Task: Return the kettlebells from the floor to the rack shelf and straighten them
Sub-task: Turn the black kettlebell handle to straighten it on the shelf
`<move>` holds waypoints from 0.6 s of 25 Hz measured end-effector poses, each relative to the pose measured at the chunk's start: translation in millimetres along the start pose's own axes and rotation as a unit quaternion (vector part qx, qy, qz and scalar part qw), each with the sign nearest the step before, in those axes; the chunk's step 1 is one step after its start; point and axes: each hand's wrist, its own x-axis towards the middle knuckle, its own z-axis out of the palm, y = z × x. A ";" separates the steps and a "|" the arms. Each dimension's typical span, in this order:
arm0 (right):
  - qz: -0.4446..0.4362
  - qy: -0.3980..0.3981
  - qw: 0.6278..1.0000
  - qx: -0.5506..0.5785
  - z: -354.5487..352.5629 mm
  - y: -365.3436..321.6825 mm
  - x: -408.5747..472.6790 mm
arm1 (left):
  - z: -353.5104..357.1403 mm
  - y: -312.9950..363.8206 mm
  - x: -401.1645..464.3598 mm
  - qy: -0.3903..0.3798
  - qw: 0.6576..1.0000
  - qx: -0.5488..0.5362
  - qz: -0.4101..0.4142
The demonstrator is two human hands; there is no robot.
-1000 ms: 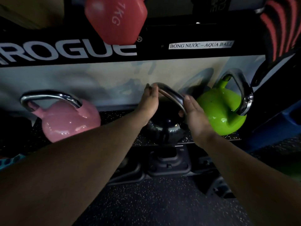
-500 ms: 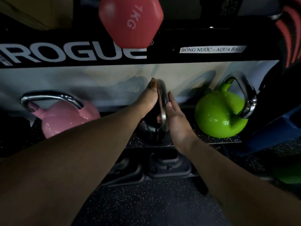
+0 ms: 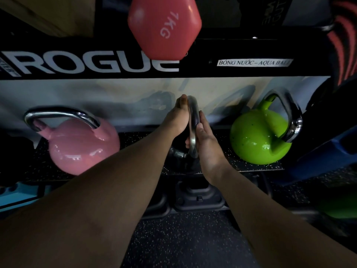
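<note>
A black kettlebell (image 3: 178, 154) with a chrome handle stands in the middle of the low rack shelf (image 3: 257, 167). Its handle points edge-on towards me. My left hand (image 3: 176, 118) presses on the handle's left side and my right hand (image 3: 205, 140) wraps its right side, so both grip it. A pink kettlebell (image 3: 81, 146) sits on the shelf to the left, its handle lying across. A green kettlebell (image 3: 257, 138) sits to the right with its handle turned at an angle. My forearms hide most of the black bell's body.
A black beam marked ROGUE (image 3: 92, 62) runs above the shelf, and a red 1 kg dumbbell (image 3: 164, 26) juts out over it. Black plastic pieces (image 3: 197, 196) lie under the shelf. Speckled rubber floor (image 3: 183, 238) is below. A blue object (image 3: 328, 151) stands at right.
The black kettlebell's handle has turned from slanted across to edge-on towards me. Both hands have closed in on either side of it.
</note>
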 end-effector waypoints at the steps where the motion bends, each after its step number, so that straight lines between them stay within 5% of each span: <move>1: -0.004 -0.002 1.000 0.000 -0.2 0.5 0.6 | -0.7 0.8 -0.3 0.003 1.000 0.006 -0.001; 15: -0.003 -0.035 0.996 -0.082 -15.4 -0.7 7.8 | -11.4 2.3 -4.4 0.009 0.994 0.107 0.031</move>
